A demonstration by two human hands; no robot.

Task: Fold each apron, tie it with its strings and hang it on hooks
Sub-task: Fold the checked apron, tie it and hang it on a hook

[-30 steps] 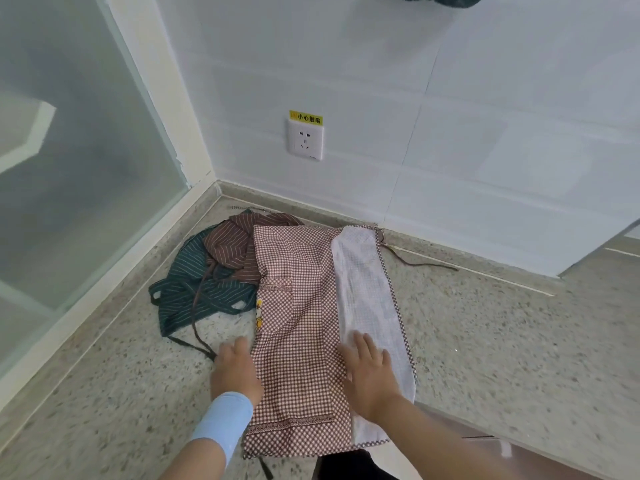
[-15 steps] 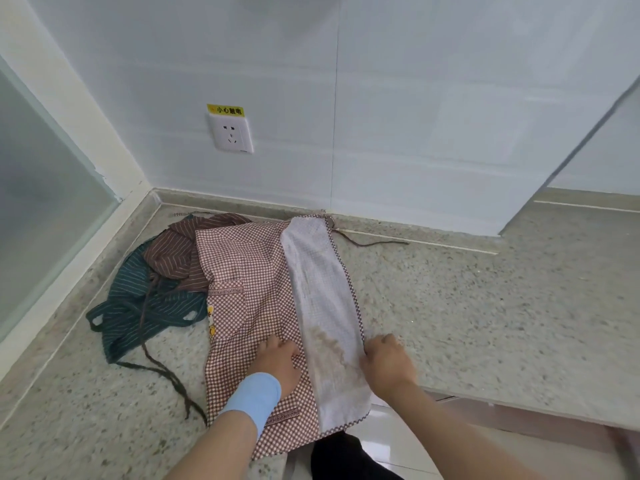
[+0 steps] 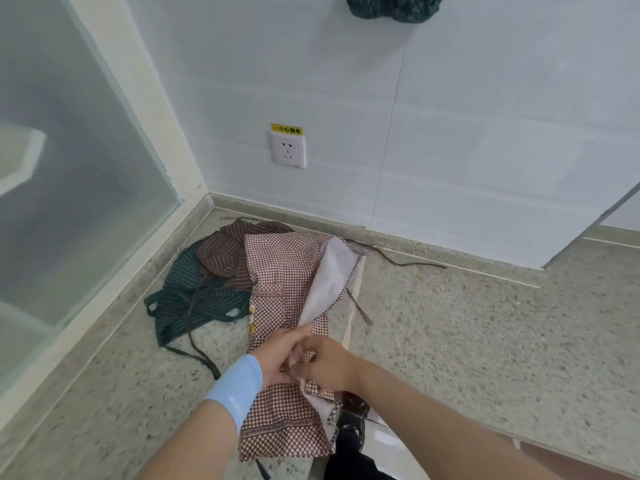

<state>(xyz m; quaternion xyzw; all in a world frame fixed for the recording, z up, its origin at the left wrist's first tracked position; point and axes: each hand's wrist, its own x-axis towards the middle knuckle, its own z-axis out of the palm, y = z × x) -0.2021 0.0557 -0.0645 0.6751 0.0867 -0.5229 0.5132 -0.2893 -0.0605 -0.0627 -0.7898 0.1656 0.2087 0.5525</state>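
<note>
Checked apron, red-brown and white, lies on the speckled stone counter at about 6 o'clock in the head view, and its lower hem hangs over the near edge. Both hands meet on its middle part. The left hand, with a light blue wristband, pinches the cloth between thumb and fingers. The right hand is curled round the same edge just beside it, so the two hands touch. I judge that they hold the long edge in order to bring it over for a lengthwise fold. The pale lining stands turned up at 12 o'clock from the hands, which fits this. One dark string trails on the counter toward 2 o'clock, free for the tying.

At 10 o'clock from the hands a brown striped apron and a green striped apron lie in a loose heap, partly under the checked one, probably waiting for their turn. At 12 o'clock, on the top border, a dark green bundle hangs against the wall; its hook is not visible.

On the wall is a white socket. The yellow label above it reads 小心触电, a warning about electric shock. No brand name can be read.
</note>
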